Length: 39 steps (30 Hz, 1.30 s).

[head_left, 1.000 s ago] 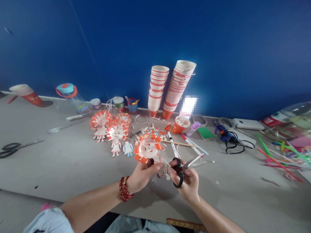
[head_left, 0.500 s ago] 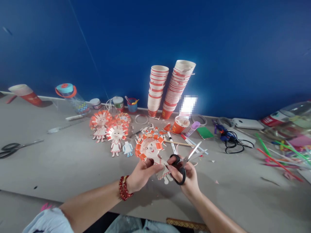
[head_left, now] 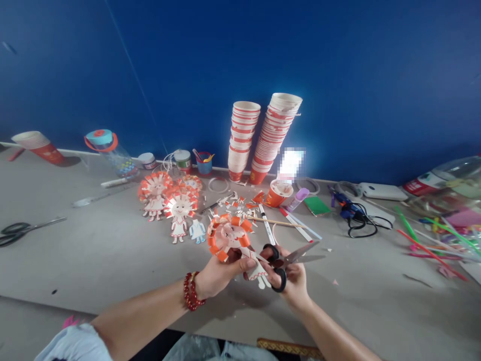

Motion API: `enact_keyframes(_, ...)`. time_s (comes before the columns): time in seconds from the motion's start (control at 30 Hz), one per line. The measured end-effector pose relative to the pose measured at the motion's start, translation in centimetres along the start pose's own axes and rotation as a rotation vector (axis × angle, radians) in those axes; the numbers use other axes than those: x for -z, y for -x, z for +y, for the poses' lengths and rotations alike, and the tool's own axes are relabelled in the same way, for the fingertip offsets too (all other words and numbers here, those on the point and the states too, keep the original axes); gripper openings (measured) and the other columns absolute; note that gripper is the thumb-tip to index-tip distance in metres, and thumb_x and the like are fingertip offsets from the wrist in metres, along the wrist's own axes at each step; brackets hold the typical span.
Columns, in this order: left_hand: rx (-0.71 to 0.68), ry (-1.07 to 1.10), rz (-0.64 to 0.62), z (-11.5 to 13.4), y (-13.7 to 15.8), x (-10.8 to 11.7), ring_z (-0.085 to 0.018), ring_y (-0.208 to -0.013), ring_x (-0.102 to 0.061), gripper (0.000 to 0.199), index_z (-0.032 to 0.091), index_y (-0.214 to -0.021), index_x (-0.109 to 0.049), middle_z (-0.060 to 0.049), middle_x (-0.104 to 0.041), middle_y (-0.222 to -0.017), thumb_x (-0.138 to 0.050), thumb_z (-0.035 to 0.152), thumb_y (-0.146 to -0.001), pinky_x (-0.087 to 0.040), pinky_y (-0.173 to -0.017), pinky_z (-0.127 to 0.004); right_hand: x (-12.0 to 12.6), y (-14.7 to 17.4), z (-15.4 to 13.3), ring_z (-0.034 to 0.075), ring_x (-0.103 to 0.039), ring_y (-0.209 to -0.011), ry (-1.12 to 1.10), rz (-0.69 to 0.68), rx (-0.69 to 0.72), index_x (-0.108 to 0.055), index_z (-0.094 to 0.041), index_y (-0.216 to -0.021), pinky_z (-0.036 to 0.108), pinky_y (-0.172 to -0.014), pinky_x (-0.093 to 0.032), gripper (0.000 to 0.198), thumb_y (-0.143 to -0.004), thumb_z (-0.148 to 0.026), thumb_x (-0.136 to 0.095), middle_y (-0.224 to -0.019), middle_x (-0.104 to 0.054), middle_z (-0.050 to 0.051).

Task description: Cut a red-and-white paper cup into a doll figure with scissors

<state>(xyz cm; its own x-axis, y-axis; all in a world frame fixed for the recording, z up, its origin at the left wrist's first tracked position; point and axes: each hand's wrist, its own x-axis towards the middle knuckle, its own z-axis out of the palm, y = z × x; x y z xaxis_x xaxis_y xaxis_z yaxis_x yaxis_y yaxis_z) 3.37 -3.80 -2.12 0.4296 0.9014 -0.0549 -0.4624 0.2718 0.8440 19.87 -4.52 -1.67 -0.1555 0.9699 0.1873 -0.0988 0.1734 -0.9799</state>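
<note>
Above the worktop [head_left: 120, 250], the left hand [head_left: 220, 274] has its grip pinching a paper-cup doll [head_left: 235, 238], long axis slanting, fringed head far-left, feet near-right. The right hand [head_left: 295, 282] curls its grip round scissors [head_left: 288, 260], blades pointing away. Apparently a body-adjusting step, calling for steady left support.

A tilted orange-fringed paper doll [head_left: 233, 239] is held beside black-handled scissors [head_left: 288, 260], blades parted.

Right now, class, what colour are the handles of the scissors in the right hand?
The scissor handles are black, best seen in the head view.
</note>
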Motion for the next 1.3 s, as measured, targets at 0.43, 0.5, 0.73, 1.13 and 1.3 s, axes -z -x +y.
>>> enact_keyframes(0.43, 0.146, 0.114, -0.056, 0.50, -0.04, -0.28, -0.016, -0.073, -0.062, 0.032, 0.013, -0.098, -0.069, -0.012, -0.071, -0.091, -0.074, 0.032, -0.072, -0.044, -0.057, -0.022, -0.29, 0.18, 0.56, 0.016, -0.059, -0.050, 0.024, 0.061, 0.012, -0.067, -0.017, -0.070, 0.025, -0.046, -0.049, 0.017, -0.073, -0.034, -0.072, -0.061, -0.064, 0.003)
enact_keyframes(0.5, 0.182, 0.140, -0.078, 0.47, -0.04, -0.16, -0.017, -0.076, -0.064, 0.032, 0.013, -0.101, -0.069, -0.012, -0.071, -0.093, -0.071, 0.030, -0.075, -0.044, -0.059, -0.021, -0.20, 0.14, 0.47, 0.017, -0.061, -0.055, 0.112, 0.086, 0.119, -0.067, -0.017, -0.065, 0.026, -0.051, -0.051, 0.020, -0.071, -0.035, -0.073, -0.065, -0.065, 0.004)
enact_keyframes(0.73, 0.254, 0.198, -0.126, 0.32, -0.01, 0.00, -0.017, -0.083, -0.065, 0.040, 0.013, -0.112, -0.066, -0.012, -0.071, -0.098, -0.071, 0.027, -0.075, -0.047, -0.072, -0.025, 0.07, 0.19, 0.53, 0.018, -0.063, -0.059, 0.160, 0.117, 0.197, -0.072, -0.019, -0.077, 0.026, -0.054, -0.052, 0.016, -0.070, -0.032, -0.074, -0.071, -0.069, 0.006)
enact_keyframes(1.13, 0.273, 0.184, -0.083, 0.69, 0.16, -0.05, -0.015, -0.078, -0.064, 0.026, 0.012, -0.097, -0.070, -0.011, -0.072, -0.092, -0.073, 0.023, -0.074, -0.047, -0.071, -0.025, 0.38, 0.10, 0.26, 0.016, -0.054, -0.051, 0.199, 0.037, 0.123, -0.070, -0.018, -0.076, 0.025, -0.048, -0.046, 0.014, -0.068, -0.030, -0.072, -0.065, -0.063, 0.003)
enact_keyframes(1.3, 0.267, 0.195, -0.042, 0.55, -0.10, -0.12, -0.014, -0.072, -0.062, 0.030, 0.011, -0.098, -0.069, -0.010, -0.070, -0.089, -0.072, 0.029, -0.074, -0.044, -0.061, -0.023, 0.25, 0.10, 0.51, 0.013, -0.051, -0.048, 0.113, 0.083, 0.067, -0.067, -0.018, -0.073, 0.023, -0.044, -0.043, 0.016, -0.066, -0.030, -0.074, -0.060, -0.059, 0.001)
